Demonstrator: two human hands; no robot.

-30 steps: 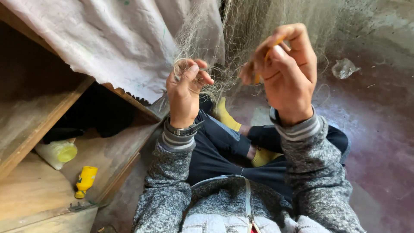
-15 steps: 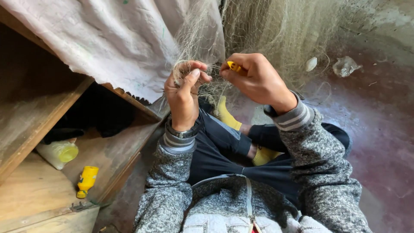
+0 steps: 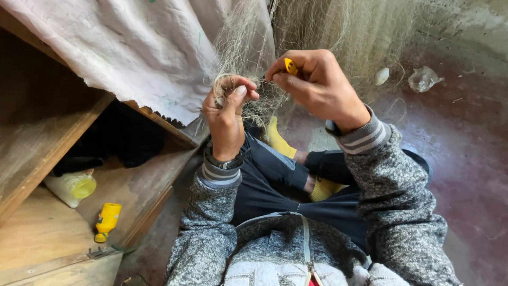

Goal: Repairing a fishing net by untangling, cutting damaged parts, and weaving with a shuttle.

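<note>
while the fishing net hangs in front of the seated person, the left hand is closed around a gathered bunch of its mesh, and the right hand pinches a small yellow tool tight between thumb and fingertips, just beside it.

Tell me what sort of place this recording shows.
Probably a rough work corner or shed where fishing net is mended. Fine net hangs in front, the floor is stained bare concrete, and worn wooden shelves stand to one side under a cloth.
</note>
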